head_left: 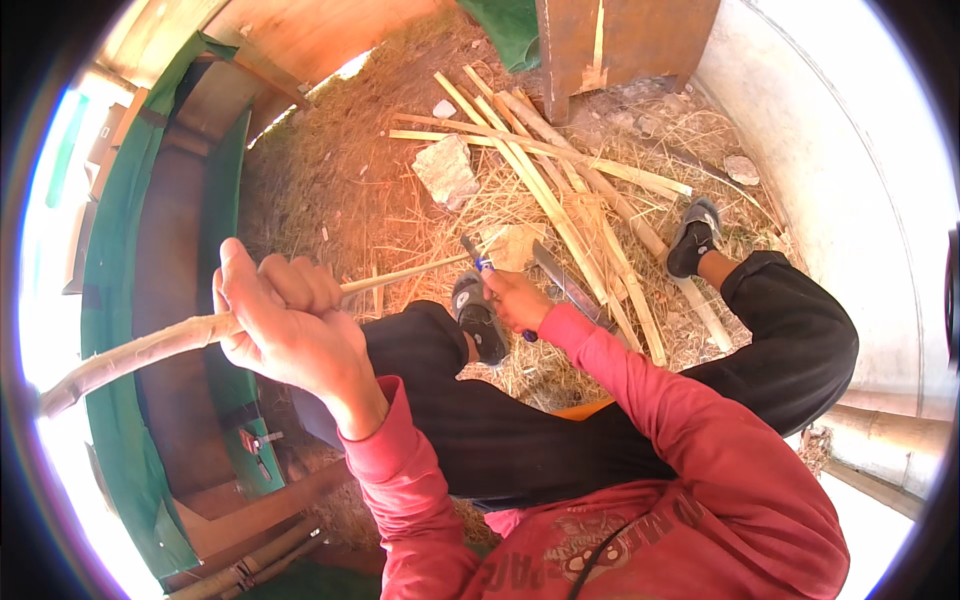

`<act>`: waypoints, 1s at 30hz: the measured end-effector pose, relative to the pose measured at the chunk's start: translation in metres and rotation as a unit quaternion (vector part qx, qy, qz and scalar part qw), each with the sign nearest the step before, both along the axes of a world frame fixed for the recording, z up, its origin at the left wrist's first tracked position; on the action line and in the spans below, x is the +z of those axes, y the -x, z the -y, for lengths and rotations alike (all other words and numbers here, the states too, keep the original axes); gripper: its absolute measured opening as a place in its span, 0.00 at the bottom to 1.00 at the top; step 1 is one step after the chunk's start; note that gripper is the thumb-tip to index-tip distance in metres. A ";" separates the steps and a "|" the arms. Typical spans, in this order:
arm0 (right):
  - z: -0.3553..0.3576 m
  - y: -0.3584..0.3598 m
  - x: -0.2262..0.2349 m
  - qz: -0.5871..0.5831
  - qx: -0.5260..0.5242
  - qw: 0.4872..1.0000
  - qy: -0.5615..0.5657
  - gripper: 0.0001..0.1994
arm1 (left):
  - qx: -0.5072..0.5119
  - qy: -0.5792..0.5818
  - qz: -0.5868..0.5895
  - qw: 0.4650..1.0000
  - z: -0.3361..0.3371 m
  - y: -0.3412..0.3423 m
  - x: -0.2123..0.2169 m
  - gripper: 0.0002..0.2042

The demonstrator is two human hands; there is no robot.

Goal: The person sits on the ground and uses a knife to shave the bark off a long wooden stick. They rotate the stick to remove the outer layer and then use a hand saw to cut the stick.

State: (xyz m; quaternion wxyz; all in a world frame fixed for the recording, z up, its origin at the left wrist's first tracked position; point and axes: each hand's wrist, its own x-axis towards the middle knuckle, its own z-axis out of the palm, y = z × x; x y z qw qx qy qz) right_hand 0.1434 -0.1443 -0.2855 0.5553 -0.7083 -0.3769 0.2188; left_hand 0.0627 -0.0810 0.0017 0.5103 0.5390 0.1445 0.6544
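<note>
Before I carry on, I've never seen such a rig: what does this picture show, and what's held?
No machine here: these are a person's two bare hands, seen from a wide fisheye camera worn on the head, so straight edges bend near the rim. The left hand is closed around a long pale stick; the right hand holds a blue-handled tool near the stick's thin end. Split strips, a pale stone and straw-like scraps lie on the ground ahead.

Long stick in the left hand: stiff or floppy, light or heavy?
Probably fairly stiff: the stick extends past both sides of the left hand without hanging limp. Likely light for its length, since it looks slim.
</note>
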 end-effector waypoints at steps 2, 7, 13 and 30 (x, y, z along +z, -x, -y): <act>-0.001 0.003 0.005 0.028 -0.016 0.999 0.028 0.17 | -0.003 -0.008 0.000 1.000 -0.001 -0.002 -0.001 0.15; -0.001 0.007 0.003 0.195 -0.093 0.964 0.155 0.15 | 0.013 0.004 -0.011 1.000 0.006 -0.005 0.001 0.16; -0.004 0.014 0.008 0.228 -0.081 0.955 0.173 0.15 | 0.003 -0.002 0.001 1.000 0.004 0.000 0.003 0.17; 0.024 -0.020 0.042 0.071 0.007 0.985 0.158 0.19 | 0.072 -0.019 -0.005 0.997 0.009 -0.024 0.007 0.20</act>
